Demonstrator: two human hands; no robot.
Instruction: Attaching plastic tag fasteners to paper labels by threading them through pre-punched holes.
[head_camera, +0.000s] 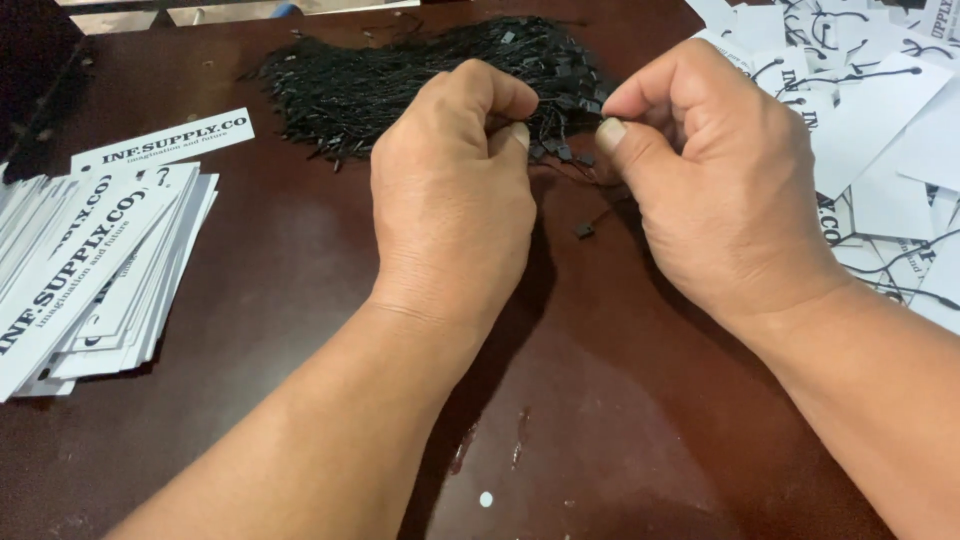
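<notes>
Your left hand (450, 190) sat at the near edge of the bundle of black cords (420, 80), fingers curled in and thumb pressed to forefinger, pinching a few strands. Your right hand (710, 180) was just beside it, likewise closed to a pinch, thumb against forefinger on what appeared to be the same strands; the exact cord held was too fine to make out. One loose cord end with a small black clasp (584, 230) lay on the desk (300, 300) between and just below the two hands. The bundle lay spread across the far middle of the dark brown desk. A fanned stack of white printed tags (90, 270) rested at the left edge. A scattered heap of white tags already strung with black cords (880, 130) lay at the right.
</notes>
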